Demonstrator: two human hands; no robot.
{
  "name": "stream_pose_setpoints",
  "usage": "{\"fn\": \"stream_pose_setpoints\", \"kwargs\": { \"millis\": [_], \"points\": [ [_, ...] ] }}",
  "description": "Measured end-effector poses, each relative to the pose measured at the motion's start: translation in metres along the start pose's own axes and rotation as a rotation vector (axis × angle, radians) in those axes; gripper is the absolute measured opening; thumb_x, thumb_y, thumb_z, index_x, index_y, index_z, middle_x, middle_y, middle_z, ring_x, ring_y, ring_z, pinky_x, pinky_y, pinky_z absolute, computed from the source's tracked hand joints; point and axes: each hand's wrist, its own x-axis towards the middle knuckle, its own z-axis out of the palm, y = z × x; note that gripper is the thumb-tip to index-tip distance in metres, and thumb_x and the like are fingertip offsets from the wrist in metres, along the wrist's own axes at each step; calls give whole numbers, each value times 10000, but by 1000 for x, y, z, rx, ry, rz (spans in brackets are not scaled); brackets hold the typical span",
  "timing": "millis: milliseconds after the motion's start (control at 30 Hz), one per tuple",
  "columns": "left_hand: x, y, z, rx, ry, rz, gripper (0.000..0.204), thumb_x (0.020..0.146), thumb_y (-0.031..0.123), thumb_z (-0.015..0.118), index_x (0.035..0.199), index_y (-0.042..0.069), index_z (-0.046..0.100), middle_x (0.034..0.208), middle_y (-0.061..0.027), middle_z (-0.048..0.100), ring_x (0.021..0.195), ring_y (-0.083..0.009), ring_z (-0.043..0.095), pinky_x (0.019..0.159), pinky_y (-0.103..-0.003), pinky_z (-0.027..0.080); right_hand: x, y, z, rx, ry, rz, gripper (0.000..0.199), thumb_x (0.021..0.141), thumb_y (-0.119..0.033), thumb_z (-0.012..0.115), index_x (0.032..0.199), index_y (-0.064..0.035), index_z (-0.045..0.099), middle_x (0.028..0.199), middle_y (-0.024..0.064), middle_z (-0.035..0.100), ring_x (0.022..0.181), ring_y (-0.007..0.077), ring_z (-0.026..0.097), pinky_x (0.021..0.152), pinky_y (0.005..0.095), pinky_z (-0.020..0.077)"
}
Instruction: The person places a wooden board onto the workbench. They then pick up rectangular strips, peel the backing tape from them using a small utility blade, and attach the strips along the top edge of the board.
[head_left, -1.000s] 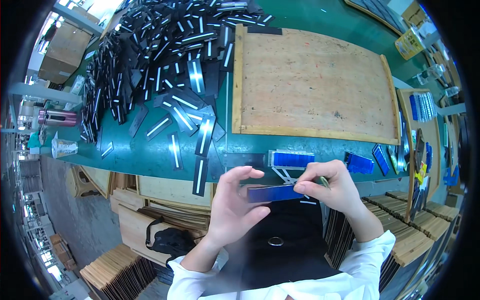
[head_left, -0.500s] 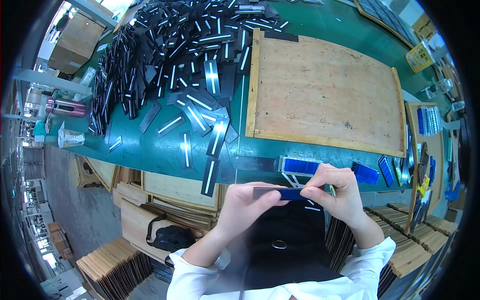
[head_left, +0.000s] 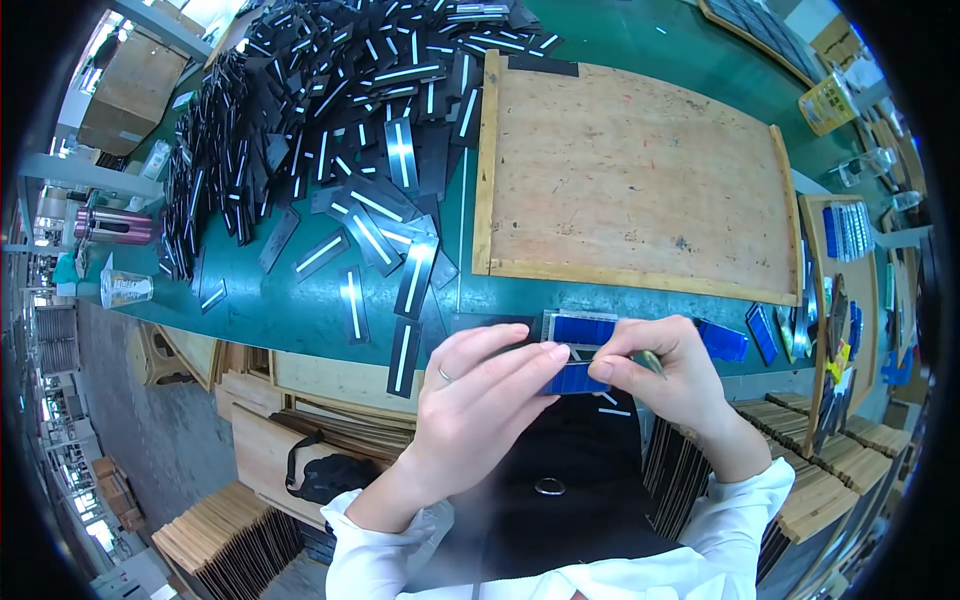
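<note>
Pinches the right end of a thin, flat, blue rectangular strip [head_left: 580, 379] between thumb and forefinger of the right hand [head_left: 668, 372], with a slim olive-green rod [head_left: 653, 363] tucked in the same grasp; holds the strip near the front edge of the green tabletop [head_left: 620, 28], ahead of a black apron [head_left: 560, 450]; stretches the left hand [head_left: 472, 412] over the strip's left end with fingers extended; cannot tell whether gripping it there; has a clear plastic rack [head_left: 560, 313] of blue pieces [head_left: 588, 331] just behind, partly blocked by the right hand; faces, farther back, a broad pale wooden board with raised rails [head_left: 640, 180]; has a big heap of black rectangular plates with white stripes [head_left: 330, 100] to the left, with loose plates [head_left: 404, 358] near the left hand, and a separate blue bundle [head_left: 722, 341] to the right.
</note>
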Motion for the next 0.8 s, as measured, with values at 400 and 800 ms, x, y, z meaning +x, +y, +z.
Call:
{"fn": "stream_pose_setpoints", "kwargs": {
  "millis": [400,800],
  "points": [
    [-6,-11,14,-1142,73,-438,518,809,-116,696,1241,18,442,1407,-226,492,1345,-284,459,1123,-450,359,34,7,-2,-327,23,-679,280,645,-109,883,875,-142,727,1070,26,708,877,226,553,777,329,464],
    [-87,-22,-70,-920,-737,-505,458,855,-81,493,1296,21,560,1323,-187,538,1176,-309,553,906,-376,468,189,74,-193,-866,506,-555,176,687,1,729,830,-66,653,814,40,693,820,244,594,779,362,487]
  ]
}}
